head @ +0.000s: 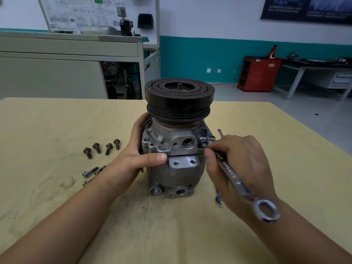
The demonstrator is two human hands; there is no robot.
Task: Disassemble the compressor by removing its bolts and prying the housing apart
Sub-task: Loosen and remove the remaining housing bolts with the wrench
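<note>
On the right flank of the grey cast-metal compressor [177, 149], upright on the tan table [57, 121], our right hand [238, 168] grips a silver combination wrench [232, 176] at a shiny flange bolt [203, 140], while our left hand [137, 157] clasps the left flank; we judge bolt removal unfinished, needing firm bracing next.

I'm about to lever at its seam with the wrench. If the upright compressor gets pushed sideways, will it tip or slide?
Probably tippy: the compressor stands on end, its wide pulley on top, a narrower foot below. It looks like cast metal, so likely heavy and slow to slide. The left hand gripping its side should help steady it.
</note>
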